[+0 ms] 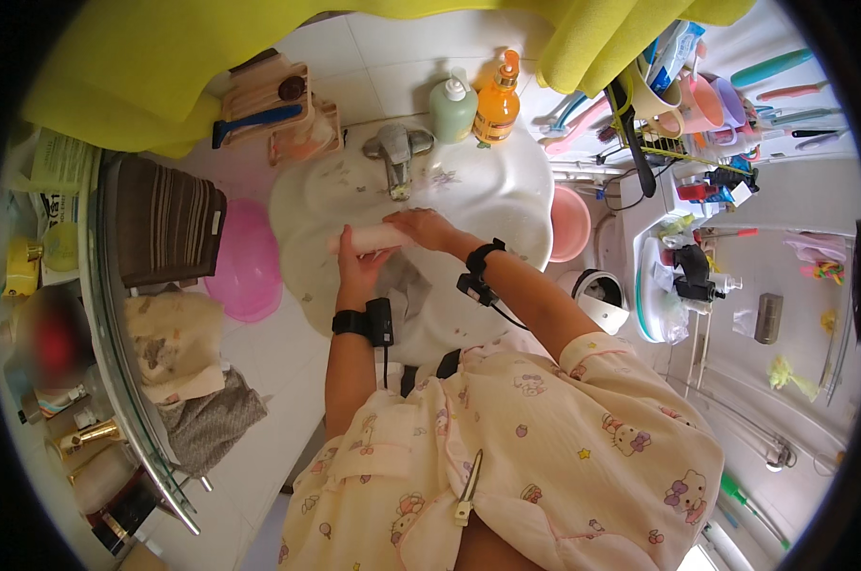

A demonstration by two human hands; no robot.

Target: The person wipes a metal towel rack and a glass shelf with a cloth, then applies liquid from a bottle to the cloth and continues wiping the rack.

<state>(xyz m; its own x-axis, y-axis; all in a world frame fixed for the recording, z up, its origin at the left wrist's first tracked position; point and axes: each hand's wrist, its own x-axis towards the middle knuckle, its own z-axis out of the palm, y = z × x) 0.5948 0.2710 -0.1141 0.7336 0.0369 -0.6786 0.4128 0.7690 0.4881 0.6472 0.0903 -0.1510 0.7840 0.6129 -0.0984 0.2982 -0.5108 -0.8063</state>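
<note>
Over the white sink [488,276], both my hands are on a pale pink cylinder [369,238] lying roughly level, like a bottle or tube; its exact kind does not show. My left hand [362,265] grips its left part from below, thumb up along the side. Curled over its right end is my right hand [425,229], which hides that end. A grey cloth [407,285] lies in the basin just beneath. Behind my hands stands the metal faucet [398,157].
A green pump bottle [452,109] and an orange pump bottle [497,103] stand on the sink's back rim. A pink basin [245,259] is at the left, beside hanging towels [169,224]. To the right are a pink bucket [569,224] and a crowded rack [673,143].
</note>
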